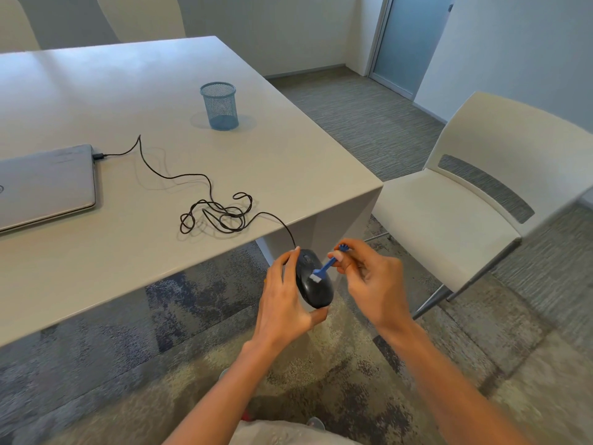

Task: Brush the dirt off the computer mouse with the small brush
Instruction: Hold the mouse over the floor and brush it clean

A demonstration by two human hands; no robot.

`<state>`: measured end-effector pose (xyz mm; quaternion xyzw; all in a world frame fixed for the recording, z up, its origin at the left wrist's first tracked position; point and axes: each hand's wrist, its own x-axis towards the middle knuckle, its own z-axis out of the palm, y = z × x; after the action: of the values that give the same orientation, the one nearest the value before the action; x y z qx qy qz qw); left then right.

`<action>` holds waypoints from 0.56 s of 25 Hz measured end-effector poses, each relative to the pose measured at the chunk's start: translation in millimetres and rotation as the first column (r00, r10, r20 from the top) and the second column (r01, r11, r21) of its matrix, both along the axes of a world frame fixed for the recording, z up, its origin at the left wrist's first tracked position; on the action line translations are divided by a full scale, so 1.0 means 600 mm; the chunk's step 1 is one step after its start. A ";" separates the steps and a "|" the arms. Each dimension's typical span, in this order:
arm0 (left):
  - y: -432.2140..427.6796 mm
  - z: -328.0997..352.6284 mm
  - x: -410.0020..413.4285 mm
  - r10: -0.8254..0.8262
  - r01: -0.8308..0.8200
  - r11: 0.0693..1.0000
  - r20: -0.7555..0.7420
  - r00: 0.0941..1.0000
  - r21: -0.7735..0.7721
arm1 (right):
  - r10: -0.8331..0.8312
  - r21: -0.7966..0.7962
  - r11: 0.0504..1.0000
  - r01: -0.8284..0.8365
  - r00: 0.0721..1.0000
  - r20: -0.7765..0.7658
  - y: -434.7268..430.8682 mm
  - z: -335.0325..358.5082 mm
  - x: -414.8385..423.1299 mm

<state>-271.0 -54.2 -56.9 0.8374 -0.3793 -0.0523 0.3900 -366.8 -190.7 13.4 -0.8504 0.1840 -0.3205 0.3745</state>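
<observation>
The left hand point(282, 303) wraps its fingers round the black mouse point(316, 285), held in the air just off the table's point(288, 162) near corner. The right hand point(372, 284) pinches the small blue brush point(324, 268), its white tip on the mouse. On the table the cord point(218, 215) lies looped, then a shut laptop point(45, 184), then a blue mesh cup point(219, 106).

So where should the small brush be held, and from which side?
Pinch the small brush by the upper end of its thin blue handle, from the right, as the right hand does: its white bristle end slants down-left onto the mouse, so that end must stay free.
</observation>
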 end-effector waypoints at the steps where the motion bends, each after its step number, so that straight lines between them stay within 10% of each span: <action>1: 0.001 0.000 0.000 -0.001 0.001 1.000 -0.003 1.000 -0.001 | -0.034 -0.016 0.999 0.033 0.999 -0.022 -0.003 -0.003 0.001; 10: 0.002 -0.008 -0.004 -0.003 0.003 1.000 0.001 1.000 -0.014 | -0.049 -0.138 0.990 0.036 0.995 -0.092 0.013 0.006 0.017; 14: 0.014 -0.015 -0.003 -0.022 0.022 1.000 -0.006 1.000 -0.006 | 0.112 0.115 0.988 -0.105 0.993 -0.049 0.021 0.020 0.020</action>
<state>-272.7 -46.1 -65.9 0.8318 -0.3875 -0.0580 0.3931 -355.0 -178.1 25.5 -0.8453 0.1655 -0.2650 0.4333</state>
